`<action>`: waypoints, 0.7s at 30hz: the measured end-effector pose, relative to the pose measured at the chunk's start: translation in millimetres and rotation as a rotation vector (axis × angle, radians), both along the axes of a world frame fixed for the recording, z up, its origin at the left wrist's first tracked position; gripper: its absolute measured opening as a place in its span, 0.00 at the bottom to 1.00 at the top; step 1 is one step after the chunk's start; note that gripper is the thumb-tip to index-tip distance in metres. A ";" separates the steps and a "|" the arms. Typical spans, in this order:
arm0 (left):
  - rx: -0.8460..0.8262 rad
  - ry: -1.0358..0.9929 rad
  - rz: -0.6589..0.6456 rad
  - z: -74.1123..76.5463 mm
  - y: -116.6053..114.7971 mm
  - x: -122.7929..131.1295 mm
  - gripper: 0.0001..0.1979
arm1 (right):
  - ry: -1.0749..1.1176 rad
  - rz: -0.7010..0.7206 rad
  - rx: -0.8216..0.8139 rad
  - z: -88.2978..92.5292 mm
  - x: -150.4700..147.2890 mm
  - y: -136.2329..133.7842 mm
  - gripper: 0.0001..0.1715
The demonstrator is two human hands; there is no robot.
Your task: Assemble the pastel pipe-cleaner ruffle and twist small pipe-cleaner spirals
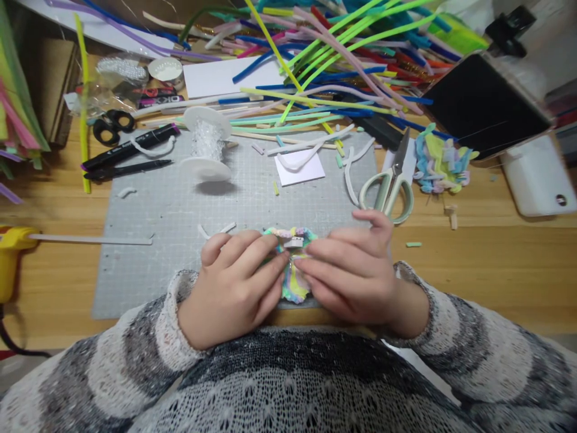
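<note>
Between my two hands, close to my body, is a small pastel craft piece of bent fuzzy pipe cleaners in yellow, teal and lilac. A small white piece shows in its upper part. My left hand is closed with its fingertips on the craft's left side. My right hand pinches the right side, its little finger lifted. The fingers hide much of the piece. Green-handled scissors lie beyond my right hand, and white pipe cleaner scraps lie just past my left.
A spool of clear beaded string stands on the grey cutting mat. Many coloured pipe cleaners pile up at the back. A yellow glue gun is at left. Another pastel pipe cleaner piece and a dark tablet are at right.
</note>
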State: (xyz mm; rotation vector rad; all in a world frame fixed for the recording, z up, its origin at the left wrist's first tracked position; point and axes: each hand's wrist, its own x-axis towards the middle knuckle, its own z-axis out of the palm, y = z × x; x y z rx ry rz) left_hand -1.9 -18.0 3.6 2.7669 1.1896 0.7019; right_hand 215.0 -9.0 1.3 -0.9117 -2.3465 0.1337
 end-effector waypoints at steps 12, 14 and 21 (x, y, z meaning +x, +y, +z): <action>-0.015 0.004 -0.020 -0.9 -0.8 -1.3 0.12 | -0.099 0.129 -0.095 -0.8 -2.7 -7.9 0.11; -0.018 0.011 -0.016 -0.4 -0.9 -1.2 0.13 | -0.104 0.123 -0.101 -0.5 -3.0 -8.1 0.08; -0.039 0.035 0.009 2.2 -0.7 0.6 0.12 | -0.085 0.114 -0.120 -2.4 -4.6 -7.0 0.05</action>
